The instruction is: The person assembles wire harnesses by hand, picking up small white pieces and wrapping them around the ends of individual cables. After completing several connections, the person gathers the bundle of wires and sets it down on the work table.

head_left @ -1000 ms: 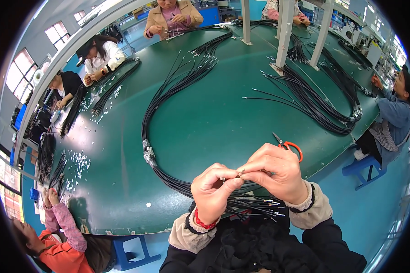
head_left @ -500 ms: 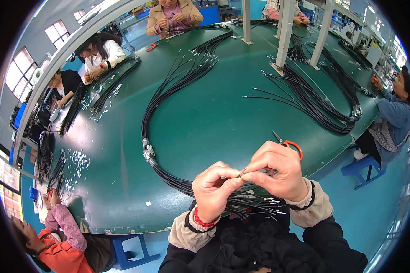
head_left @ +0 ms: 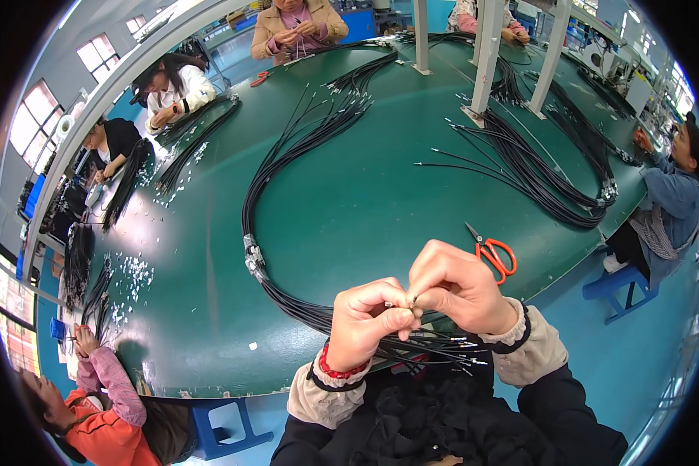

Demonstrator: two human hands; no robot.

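My left hand (head_left: 371,320) and my right hand (head_left: 456,286) meet above the near edge of the green table (head_left: 349,202). Both pinch the same thin black cable end, with a small metal tip (head_left: 413,298) showing between the fingertips. Below my hands a fan of black cable ends (head_left: 435,348) sticks out over my lap. They belong to a long black cable bundle (head_left: 276,175) that curves away across the table, bound by a pale tie at its left bend.
Red-handled scissors (head_left: 491,252) lie just right of my right hand. A second cable bundle (head_left: 551,182) lies at the right near grey posts (head_left: 485,58). Several other people sit around the table working on cables. Small pale bits (head_left: 136,272) litter the left side.
My hands have stayed together at the cable end. The fingers have shifted slightly around the tip.
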